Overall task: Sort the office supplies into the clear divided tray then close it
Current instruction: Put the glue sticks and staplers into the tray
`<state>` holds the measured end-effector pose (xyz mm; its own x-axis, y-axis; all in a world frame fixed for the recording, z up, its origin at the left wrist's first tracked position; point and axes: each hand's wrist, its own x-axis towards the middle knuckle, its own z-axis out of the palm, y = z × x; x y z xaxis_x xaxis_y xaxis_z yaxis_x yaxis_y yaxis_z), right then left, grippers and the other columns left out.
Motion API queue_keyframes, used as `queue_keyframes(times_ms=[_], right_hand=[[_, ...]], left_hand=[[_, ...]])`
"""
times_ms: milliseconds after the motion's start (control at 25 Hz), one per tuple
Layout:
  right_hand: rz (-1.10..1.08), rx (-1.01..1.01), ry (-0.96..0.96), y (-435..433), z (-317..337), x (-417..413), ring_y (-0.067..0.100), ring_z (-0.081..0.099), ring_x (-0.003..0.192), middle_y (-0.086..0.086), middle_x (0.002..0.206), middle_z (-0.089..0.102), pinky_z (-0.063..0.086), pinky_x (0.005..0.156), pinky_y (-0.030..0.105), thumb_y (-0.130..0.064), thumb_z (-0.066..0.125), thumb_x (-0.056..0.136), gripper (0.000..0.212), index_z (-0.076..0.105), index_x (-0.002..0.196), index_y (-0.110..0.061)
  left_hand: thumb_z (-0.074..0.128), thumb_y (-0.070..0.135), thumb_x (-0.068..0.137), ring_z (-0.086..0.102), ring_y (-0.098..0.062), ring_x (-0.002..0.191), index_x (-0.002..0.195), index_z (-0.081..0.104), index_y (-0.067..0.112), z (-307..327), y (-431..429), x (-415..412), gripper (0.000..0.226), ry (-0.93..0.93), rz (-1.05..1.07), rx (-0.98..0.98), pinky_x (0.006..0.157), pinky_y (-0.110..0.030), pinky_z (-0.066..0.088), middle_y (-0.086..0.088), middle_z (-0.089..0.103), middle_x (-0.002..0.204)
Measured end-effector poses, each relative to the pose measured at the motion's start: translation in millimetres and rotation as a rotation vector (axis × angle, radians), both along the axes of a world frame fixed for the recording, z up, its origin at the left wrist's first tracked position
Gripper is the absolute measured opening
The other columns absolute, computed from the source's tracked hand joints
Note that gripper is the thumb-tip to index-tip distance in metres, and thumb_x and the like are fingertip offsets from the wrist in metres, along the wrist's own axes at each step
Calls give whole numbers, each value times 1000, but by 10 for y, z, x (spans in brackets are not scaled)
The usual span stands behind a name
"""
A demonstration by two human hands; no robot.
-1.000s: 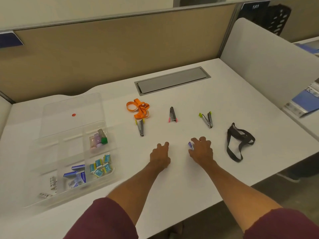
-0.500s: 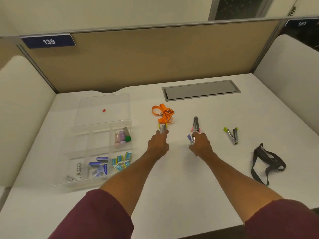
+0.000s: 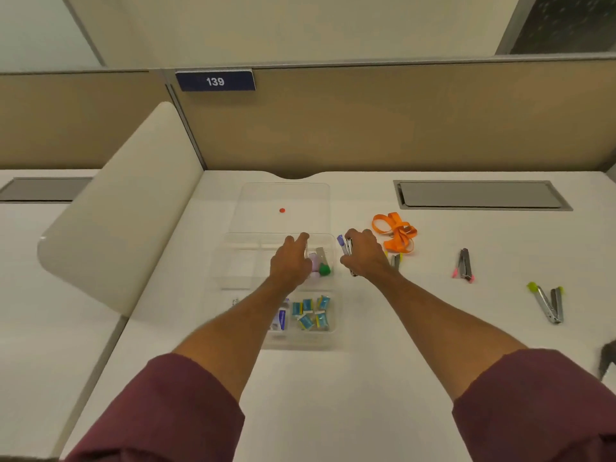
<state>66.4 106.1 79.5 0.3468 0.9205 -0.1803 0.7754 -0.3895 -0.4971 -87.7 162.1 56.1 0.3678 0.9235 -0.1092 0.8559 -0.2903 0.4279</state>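
Observation:
The clear divided tray [image 3: 233, 281] lies on the white desk with its lid [image 3: 283, 198] folded open at the back. Its compartments hold small pink and green items [image 3: 322, 268], teal boxes [image 3: 310, 315] and blue-white boxes [image 3: 281, 321]. My left hand [image 3: 289, 265] hovers over the tray's middle, fingers curled down, with nothing seen in it. My right hand [image 3: 365, 258] is at the tray's right edge, shut on a purple-tipped staple remover [image 3: 343, 246]. A yellow-tipped staple remover [image 3: 395, 261] lies behind my right wrist, partly hidden.
An orange ribbon [image 3: 395, 233], a pink-tipped staple remover [image 3: 464, 266] and a green-tipped one [image 3: 548, 303] lie to the right. A black strap [image 3: 608, 360] shows at the right edge. A grey cable hatch [image 3: 480, 195] sits at the back, a padded divider [image 3: 116, 211] on the left.
My right hand has picked up the purple-tipped staple remover and carried it left to the tray's edge. My left hand has moved from the yellow-tipped remover to over the tray.

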Motion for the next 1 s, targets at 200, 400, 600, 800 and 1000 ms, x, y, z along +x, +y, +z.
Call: queue_keyframes(times_ms=[200, 400, 600, 800, 1000], right_hand=[[31, 11, 13, 339, -17, -447, 32, 59, 98, 16, 116, 49, 46, 72, 31, -16, 69, 79, 45, 53, 120, -11], [46, 38, 37, 559, -121, -752, 32, 60, 97, 16, 116, 51, 48, 74, 32, -17, 69, 79, 43, 55, 119, -12], [38, 12, 53, 723, -243, -877, 33, 59, 101, 17, 121, 51, 43, 74, 29, -16, 68, 80, 46, 54, 123, -11], [44, -9, 33, 868, -317, -1027, 33, 60, 99, 16, 125, 46, 47, 78, 32, -18, 68, 82, 47, 51, 126, -10], [132, -100, -67, 1001, -374, -1260, 34, 63, 97, 16, 131, 39, 47, 74, 31, -17, 69, 83, 44, 50, 122, -8]], left_hand=[[62, 18, 89, 57, -33, 110, 136, 39, 18, -84, 358, -398, 52, -32, 72, -28, 90, -41, 49, -16, 54, 123], [68, 15, 85, 61, -33, 101, 128, 44, 14, -259, 523, -466, 50, -4, 11, -68, 84, -40, 53, -16, 58, 118], [66, 12, 87, 61, -33, 105, 129, 45, 13, -449, 602, -524, 47, 150, -42, -117, 85, -38, 52, -16, 59, 120], [54, 11, 93, 58, -27, 108, 116, 57, 7, -473, 634, -637, 24, 151, -119, 31, 87, -35, 49, -12, 59, 122], [57, 27, 94, 35, -25, 141, 136, 48, 8, -512, 683, -926, 47, 132, -161, 173, 116, -35, 26, -11, 40, 150]])
